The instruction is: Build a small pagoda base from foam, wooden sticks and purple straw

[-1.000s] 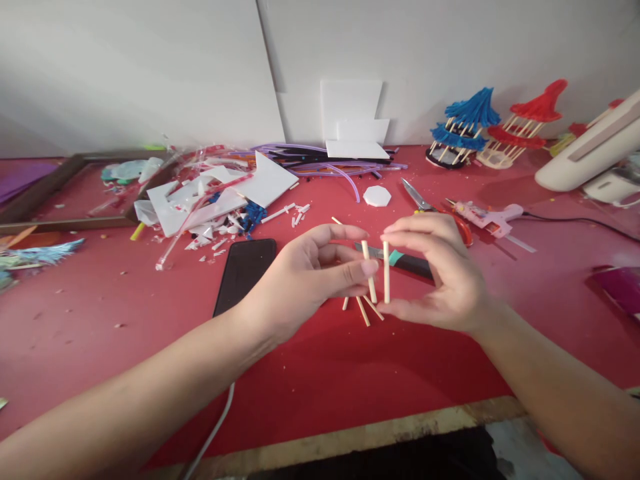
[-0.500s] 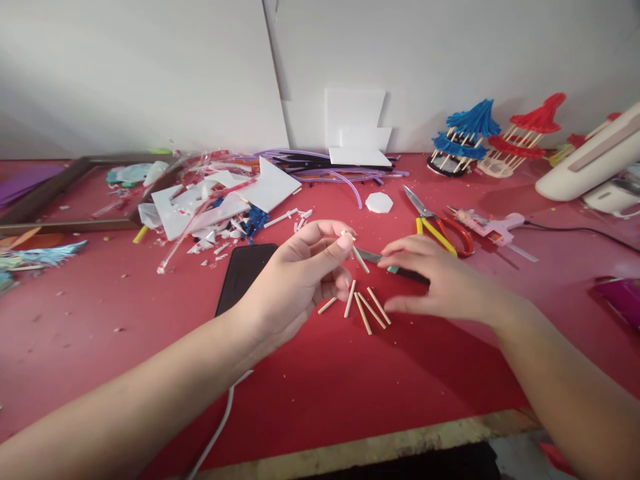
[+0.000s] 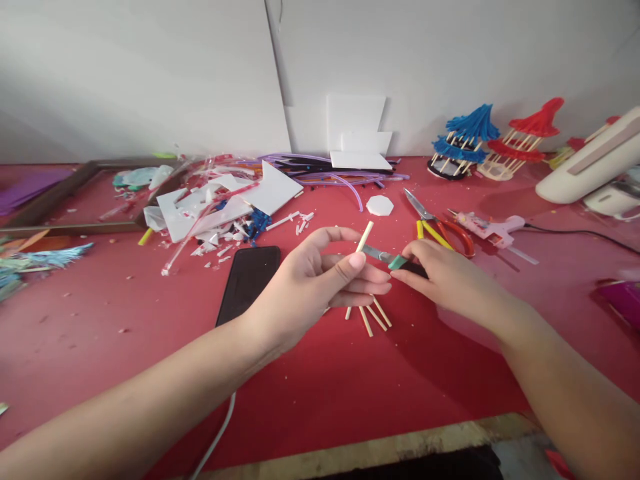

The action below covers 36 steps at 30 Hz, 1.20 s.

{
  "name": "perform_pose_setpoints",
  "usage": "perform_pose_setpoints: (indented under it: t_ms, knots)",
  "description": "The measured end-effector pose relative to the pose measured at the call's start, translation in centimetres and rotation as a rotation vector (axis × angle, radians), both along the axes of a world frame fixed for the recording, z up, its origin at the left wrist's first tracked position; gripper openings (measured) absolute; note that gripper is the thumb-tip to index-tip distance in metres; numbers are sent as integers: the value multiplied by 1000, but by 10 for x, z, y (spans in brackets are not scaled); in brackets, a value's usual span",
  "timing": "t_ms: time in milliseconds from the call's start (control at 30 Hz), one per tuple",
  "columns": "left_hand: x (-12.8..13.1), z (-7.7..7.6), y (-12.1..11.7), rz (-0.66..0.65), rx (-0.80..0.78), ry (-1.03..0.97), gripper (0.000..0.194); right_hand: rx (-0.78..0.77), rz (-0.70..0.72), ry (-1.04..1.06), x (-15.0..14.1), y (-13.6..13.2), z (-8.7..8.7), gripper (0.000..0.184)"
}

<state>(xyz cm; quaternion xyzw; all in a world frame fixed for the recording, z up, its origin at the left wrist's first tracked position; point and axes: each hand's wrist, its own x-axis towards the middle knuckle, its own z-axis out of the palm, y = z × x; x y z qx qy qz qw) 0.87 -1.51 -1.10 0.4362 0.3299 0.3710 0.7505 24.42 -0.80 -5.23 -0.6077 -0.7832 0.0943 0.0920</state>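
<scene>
Between the thumb and fingers of my left hand [image 3: 330, 267] a short wooden stick [image 3: 365, 235] points up and to the right. My right hand [image 3: 443, 270] is closed around a utility knife [image 3: 397, 263] with a green slider and a dark handle; its blade [image 3: 374, 253] extends left, close to the stick. Whether blade and stick touch, I cannot tell. Under my left hand several cut sticks [image 3: 377, 317] lie loose on the red table [image 3: 320, 413], their upper ends partly hidden by my fingers.
A black phone [image 3: 247, 280] with a white cable lies left of centre. Foam board scraps [image 3: 275, 190] are heaped behind it. Beyond the hands are a white octagon [image 3: 380, 205], scissors [image 3: 450, 233] and a pink glue gun [image 3: 487, 227]. Blue [image 3: 463, 143] and red [image 3: 525, 140] pagoda models stand back right.
My right hand has closed on the utility knife, which lay on the table. The stick in my left hand has swung from pointing down to pointing up.
</scene>
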Motion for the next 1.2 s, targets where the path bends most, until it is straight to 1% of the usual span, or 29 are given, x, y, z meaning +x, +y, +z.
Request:
perform_pose_setpoints:
  t_ms: [100,200,300,367,433,500,567,667,767,867,967,1200]
  knots:
    - [0,-1,0,-49,20,55,10,42,-69,162,-6,-4,7,23]
    - [1,0,-2,-70,77,119,17,186,-71,353,-12,-10,11,27]
    - [2,2,-3,-87,127,171,27,293,49,467,-18,-18,12,31]
    - [1,3,-4,-93,183,241,33,320,157,524,-21,-23,11,30]
    - [1,4,-6,-96,282,340,32,329,259,572,-23,-27,12,26]
    - [0,4,-7,-104,410,419,24,337,332,595,-26,-31,14,24]
    - [0,4,-8,-114,539,455,19,328,372,598,-30,-34,18,22]
    - [-1,3,-8,-133,653,459,17,322,408,608,-35,-37,22,15]
    - [-2,4,-8,-167,662,476,19,341,431,611,-36,-37,21,8]
    - [-3,6,-9,-199,682,485,25,361,426,609,-34,-36,18,9]
    - [-2,8,-9,-223,714,437,32,358,436,626,-33,-36,18,10]
    - [-1,9,-8,-243,721,383,31,349,460,635,-34,-38,22,12]
